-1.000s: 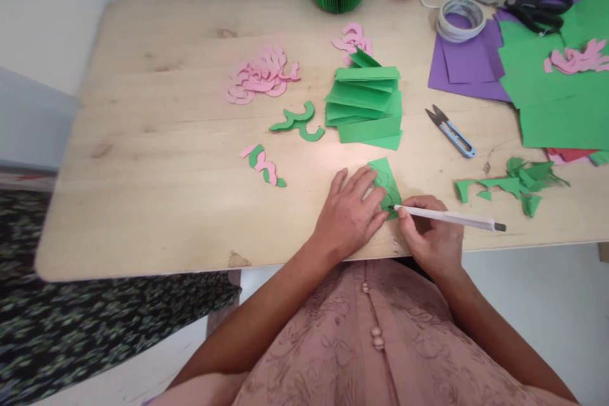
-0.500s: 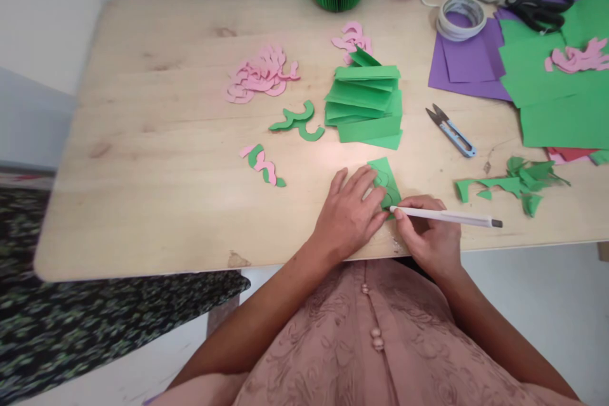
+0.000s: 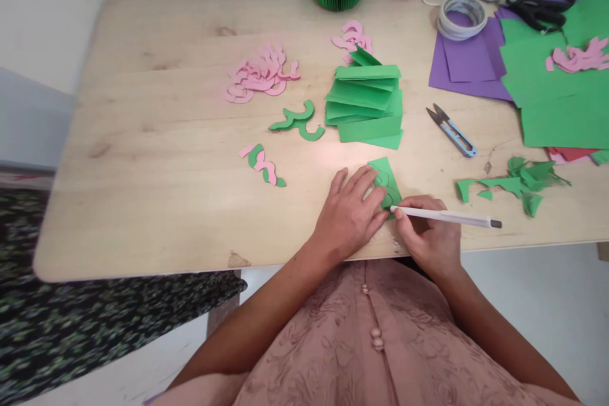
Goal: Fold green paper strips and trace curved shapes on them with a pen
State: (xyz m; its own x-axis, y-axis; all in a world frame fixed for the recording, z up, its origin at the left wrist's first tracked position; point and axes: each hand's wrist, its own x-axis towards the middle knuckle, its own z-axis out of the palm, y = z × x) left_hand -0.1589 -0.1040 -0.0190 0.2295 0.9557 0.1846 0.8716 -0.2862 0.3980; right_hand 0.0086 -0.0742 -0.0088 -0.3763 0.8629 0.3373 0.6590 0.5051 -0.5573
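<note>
Near the front edge of the wooden table (image 3: 166, 196), a small piece of green paper (image 3: 389, 184) lies flat with curved lines drawn on it. The left hand (image 3: 347, 212) rests palm down over its left side, fingers loosely spread and gripping nothing — the fingertips simply lie on the paper. The right hand (image 3: 431, 235) is curled around a white pen (image 3: 447, 216), pinched close to its point, which meets the paper near its lower end, beside the left thumb. Just beyond the paper sits a loose stack of folded green paper (image 3: 366, 104). To the right lie blue-handled snips (image 3: 454, 133) and green scraps (image 3: 511, 187); to the left, curvy green cutouts (image 3: 295, 119) and a heap of pink cutouts (image 3: 259, 79).
</note>
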